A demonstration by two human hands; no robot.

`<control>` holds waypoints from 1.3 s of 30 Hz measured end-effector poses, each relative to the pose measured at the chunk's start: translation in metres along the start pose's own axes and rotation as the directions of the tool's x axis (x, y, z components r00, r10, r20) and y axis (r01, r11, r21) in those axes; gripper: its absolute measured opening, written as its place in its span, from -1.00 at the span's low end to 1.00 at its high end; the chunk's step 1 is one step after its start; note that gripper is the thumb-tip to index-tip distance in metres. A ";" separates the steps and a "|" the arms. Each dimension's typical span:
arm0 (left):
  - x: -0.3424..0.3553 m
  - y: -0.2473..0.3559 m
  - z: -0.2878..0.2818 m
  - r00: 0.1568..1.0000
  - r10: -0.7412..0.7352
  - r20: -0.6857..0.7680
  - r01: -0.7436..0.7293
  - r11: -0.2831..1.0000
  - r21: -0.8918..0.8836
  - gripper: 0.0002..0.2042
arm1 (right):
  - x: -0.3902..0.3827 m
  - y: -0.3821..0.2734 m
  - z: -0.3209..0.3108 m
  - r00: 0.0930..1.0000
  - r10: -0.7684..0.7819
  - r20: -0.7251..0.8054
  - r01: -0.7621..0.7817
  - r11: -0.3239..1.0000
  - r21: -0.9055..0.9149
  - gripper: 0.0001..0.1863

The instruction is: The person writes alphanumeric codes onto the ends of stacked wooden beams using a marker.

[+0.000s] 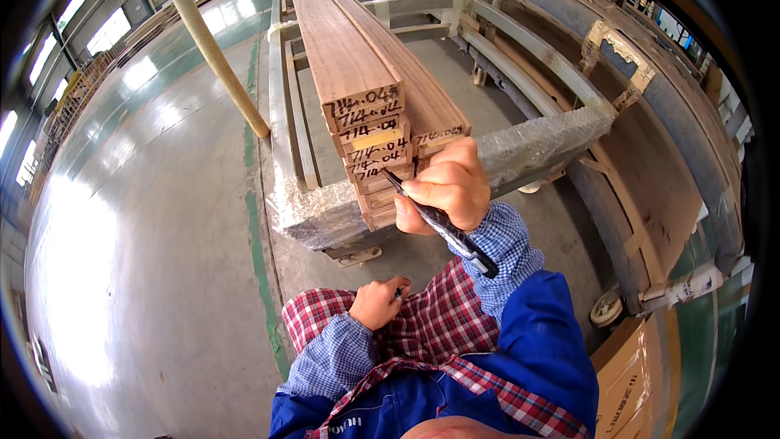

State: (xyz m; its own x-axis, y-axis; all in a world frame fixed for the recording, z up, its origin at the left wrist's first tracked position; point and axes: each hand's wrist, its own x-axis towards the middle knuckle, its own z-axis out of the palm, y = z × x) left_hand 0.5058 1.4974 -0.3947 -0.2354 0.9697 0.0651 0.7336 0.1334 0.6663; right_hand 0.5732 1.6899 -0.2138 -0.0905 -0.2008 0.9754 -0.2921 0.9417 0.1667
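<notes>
Overhead, the head view showed a stack of long wooden boards (pixel 357 73) lying on a grey metal rack (pixel 536 142), the near rail of the rack wrapped in bubble foil. The boards ran lengthwise away from the person, their cut ends facing the camera; about seven marked ends were visible in the left column, though the exact number was hard to tell. One black marker (pixel 443 228) was gripped in the closed right hand (pixel 451 187), its tip pointing up-left and touching a board end, its long axis slanting down to the right. The left hand (pixel 378 302) was curled shut near the chest; what it held I could not tell. A beige hose (pixel 211 41) crossed the floor (pixel 154 260) at left. One cardboard box (pixel 630 378) stood at lower right.
</notes>
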 end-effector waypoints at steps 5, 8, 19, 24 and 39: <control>0.001 0.002 -0.002 1.000 -0.019 0.013 0.019 1.000 0.003 -0.84 | -0.001 0.002 -0.001 1.000 0.019 -0.015 -0.019 0.999 0.037 -0.72; 0.000 0.002 -0.002 1.000 -0.023 0.015 0.023 1.000 0.014 -0.84 | -0.003 0.003 0.000 1.000 0.020 -0.022 -0.019 0.998 0.056 -0.73; 0.000 0.002 -0.002 1.000 0.008 0.004 -0.008 1.000 0.020 -0.83 | 0.000 0.003 0.000 0.998 0.032 -0.060 -0.030 0.999 0.034 -0.77; 0.001 0.007 -0.005 1.000 -0.020 0.016 0.020 1.000 0.006 -0.83 | -0.003 0.001 0.001 0.995 0.046 -0.090 -0.049 0.998 -0.029 -0.78; -0.001 -0.001 -0.001 0.999 0.022 -0.032 -0.023 1.000 -0.005 -0.84 | -0.007 0.002 -0.003 0.998 0.031 -0.055 -0.024 0.993 0.113 -0.79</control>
State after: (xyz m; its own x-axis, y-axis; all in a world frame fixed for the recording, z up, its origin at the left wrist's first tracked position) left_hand 0.5046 1.4956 -0.3948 -0.2394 0.9653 0.1039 0.7357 0.1105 0.6682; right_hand 0.5763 1.6942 -0.2202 -0.0472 -0.1567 0.9865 -0.3960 0.9096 0.1255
